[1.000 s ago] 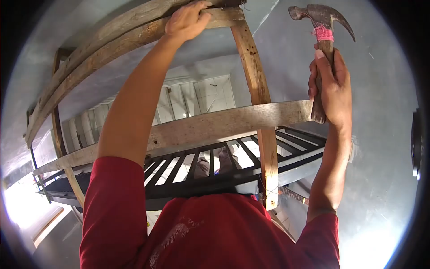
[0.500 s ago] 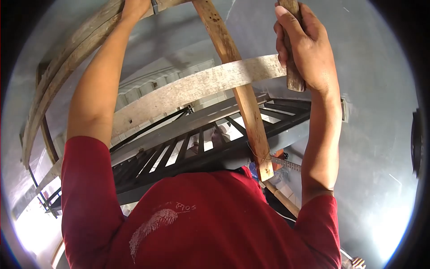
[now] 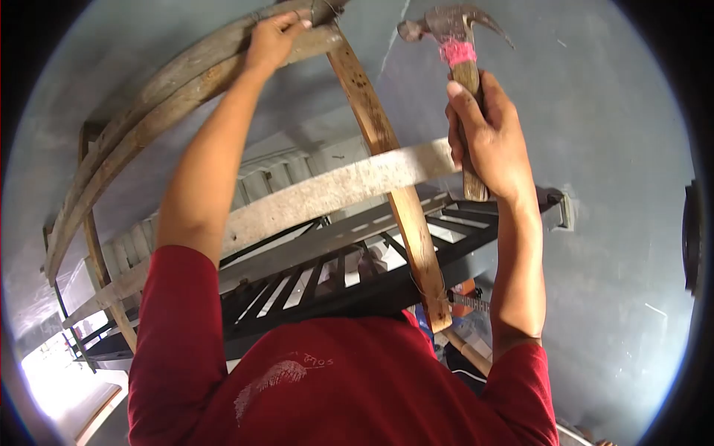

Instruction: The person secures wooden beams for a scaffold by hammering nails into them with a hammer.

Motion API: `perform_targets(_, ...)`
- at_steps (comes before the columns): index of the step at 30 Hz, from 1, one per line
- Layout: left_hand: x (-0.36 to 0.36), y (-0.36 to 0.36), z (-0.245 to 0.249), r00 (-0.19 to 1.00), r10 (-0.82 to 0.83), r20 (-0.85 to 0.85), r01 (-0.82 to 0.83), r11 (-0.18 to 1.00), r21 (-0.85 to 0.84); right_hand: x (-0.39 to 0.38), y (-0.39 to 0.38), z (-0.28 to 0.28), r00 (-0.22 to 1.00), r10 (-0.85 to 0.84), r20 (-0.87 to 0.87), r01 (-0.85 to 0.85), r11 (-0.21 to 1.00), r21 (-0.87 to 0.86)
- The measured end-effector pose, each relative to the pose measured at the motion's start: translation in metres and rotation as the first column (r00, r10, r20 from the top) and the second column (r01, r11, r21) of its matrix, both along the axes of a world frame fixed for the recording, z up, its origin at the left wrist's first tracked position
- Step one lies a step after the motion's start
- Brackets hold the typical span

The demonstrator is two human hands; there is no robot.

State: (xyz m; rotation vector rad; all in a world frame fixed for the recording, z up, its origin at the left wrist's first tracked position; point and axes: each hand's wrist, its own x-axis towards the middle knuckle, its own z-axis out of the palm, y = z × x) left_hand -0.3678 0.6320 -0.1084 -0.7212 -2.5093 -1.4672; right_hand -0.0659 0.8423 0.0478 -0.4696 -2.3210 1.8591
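My right hand (image 3: pixel 487 137) is wrapped round the wooden handle of a claw hammer (image 3: pixel 466 74), held upright near the wall. Pink wrapping circles the handle just below the dark, worn head, whose claw points right. Up at the left, my left hand (image 3: pixel 271 43) presses against a curved wooden beam (image 3: pixel 201 56) near its right end. Its thumb and fingers are pinched together; what lies between them is too small to make out. Thin dark wire (image 3: pixel 314 10) loops round the beam just beyond the fingertips. An upright wooden post (image 3: pixel 362 97) meets the beam there.
A pale wooden board (image 3: pixel 320 186) crosses the post below my hands. Behind it runs a black slatted metal frame (image 3: pixel 297 279). The grey wall (image 3: pixel 602 149) rises on the right, with a guitar neck (image 3: pixel 470 301) low beside the post.
My left hand has come lower in view and right along the beam, its fingers now visible. My right hand has dropped a little, bringing the hammer head into view. The view has shifted.
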Motion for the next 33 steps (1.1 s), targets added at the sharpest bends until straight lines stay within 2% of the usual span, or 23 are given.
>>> perform_targets(1, 0.01, 0.004, 0.012, 0.994, -0.042, 0.105, 0.037, 0.998, 0.049, -0.001, -0.001, 0.0, 1.0, 0.009, -0.023, -0.008, 1.0, 0.006)
perform_targets(2, 0.002, 0.007, 0.0, 0.988, -0.098, 0.118, 0.076, 0.981, 0.181, -0.004, -0.001, -0.001, 1.0, 0.002, -0.003, -0.002, 1.0, -0.007)
perform_targets(3, -0.004, 0.009, -0.007, 0.993, -0.083, 0.081, 0.067, 0.979, 0.19, -0.007, 0.0, -0.002, 1.0, -0.007, 0.017, 0.007, 1.0, -0.02)
perform_targets(4, -0.008, 0.012, -0.016, 0.993, -0.069, 0.095, 0.036, 0.952, 0.304, -0.009, 0.001, -0.003, 1.0, -0.005, 0.022, 0.005, 1.0, -0.014)
perform_targets(5, 0.002, 0.013, -0.004, 0.98, -0.101, 0.171, 0.036, 0.937, 0.349, -0.014, 0.001, -0.003, 1.0, -0.002, 0.026, 0.003, 1.0, -0.009)
perform_targets(7, 0.008, 0.011, 0.01, 0.949, -0.116, 0.292, 0.018, 0.948, 0.317, -0.023, 0.002, -0.004, 1.0, 0.014, 0.016, -0.014, 1.0, -0.013)
perform_targets(11, 0.012, 0.015, 0.017, 0.945, -0.115, 0.306, 0.025, 0.958, 0.285, -0.04, 0.006, -0.012, 0.999, 0.031, 0.028, -0.031, 0.999, -0.02)
perform_targets(14, 0.008, 0.018, 0.024, 0.914, -0.097, 0.395, 0.017, 0.979, 0.202, -0.052, 0.01, -0.02, 0.999, 0.05, 0.015, -0.049, 0.996, -0.071)
perform_targets(17, 0.013, 0.02, 0.03, 0.91, -0.087, 0.404, 0.029, 0.989, 0.148, -0.057, 0.011, -0.026, 0.998, 0.054, 0.032, -0.05, 0.994, -0.099)
perform_targets(25, 0.006, 0.012, 0.02, 0.938, -0.106, 0.329, 0.051, 0.984, 0.172, -0.057, 0.011, -0.032, 0.996, 0.062, 0.066, -0.055, 0.994, -0.092)
perform_targets(28, 0.005, 0.009, 0.022, 0.921, -0.184, 0.342, 0.118, 0.972, 0.204, -0.055, 0.012, -0.032, 0.995, 0.076, 0.063, -0.071, 0.995, -0.073)
perform_targets(30, 0.003, 0.005, 0.023, 0.899, -0.192, 0.395, 0.164, 0.981, 0.103, -0.053, 0.013, -0.033, 0.995, 0.074, 0.065, -0.069, 0.995, -0.075)
perform_targets(33, 0.003, 0.002, 0.02, 0.907, -0.238, 0.349, 0.203, 0.97, 0.132, -0.053, 0.015, -0.033, 0.995, 0.071, 0.069, -0.065, 0.994, -0.085)
